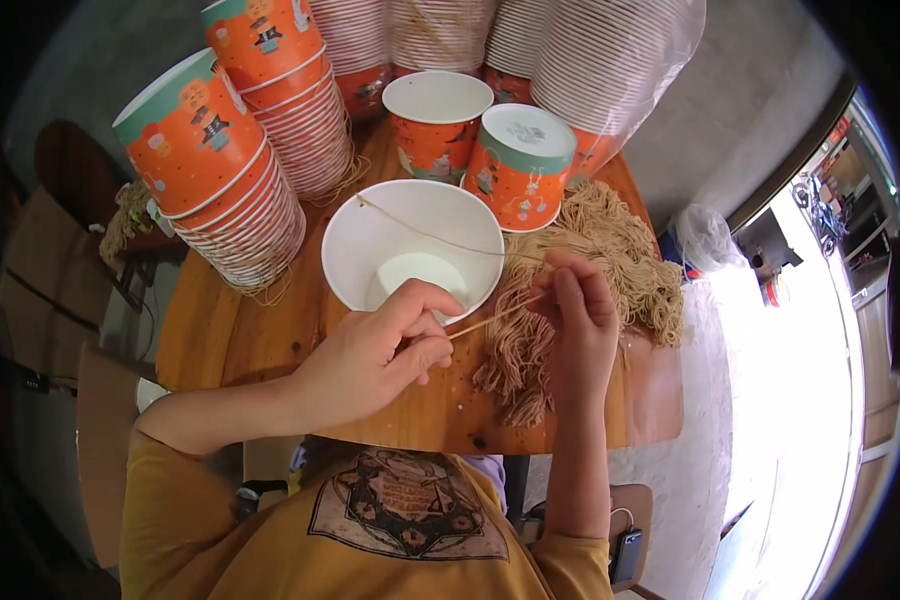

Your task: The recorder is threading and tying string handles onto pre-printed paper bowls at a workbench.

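Note:
A thin tan string (492,319) is stretched between my two hands, over the table's front half. My left hand (375,348) pinches one part of it between thumb and fingers. My right hand (580,318) is closed on the string to the right, fingertips pressed together. From there, a loose length runs back across the mouth of an open paper bucket (345,235), white inside, just beyond my hands. Beside my right hand lies a heap of tan string hanks (620,265), one bundle trailing toward the front edge.
Stacks of orange and green paper buckets (205,135) stand at the left, strings hanging from their rims. One bucket (435,125) stands upright behind the open one; another (522,170) is upside down. Plastic-wrapped stacks (605,70) line the back of the wooden table (240,350).

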The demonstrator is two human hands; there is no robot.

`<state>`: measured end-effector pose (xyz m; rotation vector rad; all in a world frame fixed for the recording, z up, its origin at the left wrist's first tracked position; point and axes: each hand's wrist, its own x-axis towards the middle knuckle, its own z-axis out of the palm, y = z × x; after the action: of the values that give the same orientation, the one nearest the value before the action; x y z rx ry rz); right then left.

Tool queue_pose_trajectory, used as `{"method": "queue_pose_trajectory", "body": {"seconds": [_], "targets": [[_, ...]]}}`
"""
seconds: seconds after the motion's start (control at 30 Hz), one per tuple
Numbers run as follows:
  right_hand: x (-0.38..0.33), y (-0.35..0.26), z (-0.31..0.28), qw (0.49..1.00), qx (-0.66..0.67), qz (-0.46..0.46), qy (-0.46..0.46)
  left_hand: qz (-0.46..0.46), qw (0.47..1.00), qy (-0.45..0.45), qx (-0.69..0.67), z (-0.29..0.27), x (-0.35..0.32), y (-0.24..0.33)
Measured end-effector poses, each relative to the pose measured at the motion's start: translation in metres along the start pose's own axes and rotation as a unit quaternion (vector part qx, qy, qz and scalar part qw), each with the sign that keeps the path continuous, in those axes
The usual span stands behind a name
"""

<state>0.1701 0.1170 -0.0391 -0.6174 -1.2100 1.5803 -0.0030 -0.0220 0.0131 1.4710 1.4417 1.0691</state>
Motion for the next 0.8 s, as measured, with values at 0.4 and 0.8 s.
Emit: {"method": "queue_pose_trajectory", "body": {"seconds": [0.4, 0.8], "targets": [[-0.051, -0.009, 0.011, 0.961, -0.169, -0.033, -0.216, -0.055, 0.997, -0.024, 0.050, 0.012, 0.013, 0.009], [-0.051, 0.001, 0.017, 0.943, -0.269, -0.149, -0.125, -0.050, 0.998, -0.027, 0.022, 0.005, 0.015, 0.011]]}}
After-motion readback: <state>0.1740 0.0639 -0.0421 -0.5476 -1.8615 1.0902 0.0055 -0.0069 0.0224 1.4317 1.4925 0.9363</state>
